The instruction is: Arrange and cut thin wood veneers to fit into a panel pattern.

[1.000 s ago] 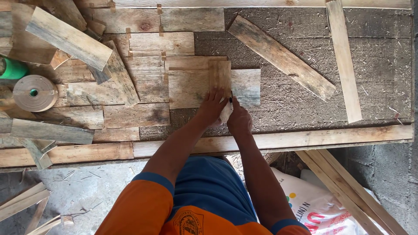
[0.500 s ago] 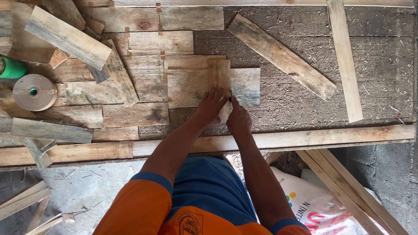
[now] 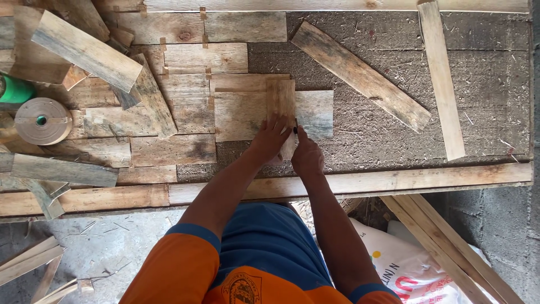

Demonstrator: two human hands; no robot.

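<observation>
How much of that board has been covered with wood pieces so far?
The left part of the board is already covered with fitted wood pieces. Both hands, left hand and right hand, rest on a narrow upright plank at the patchwork's edge. The right part is bare, with loose planks lying on it.

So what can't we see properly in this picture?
Head view only:
- Lower end of the small upright plank: hidden under the left hand.
- The thin dark thing in the right hand: too small to tell what it is.
- Green object: cut off by the left edge.
- White sack: cut off by the bottom edge, partly behind the right arm.
</observation>
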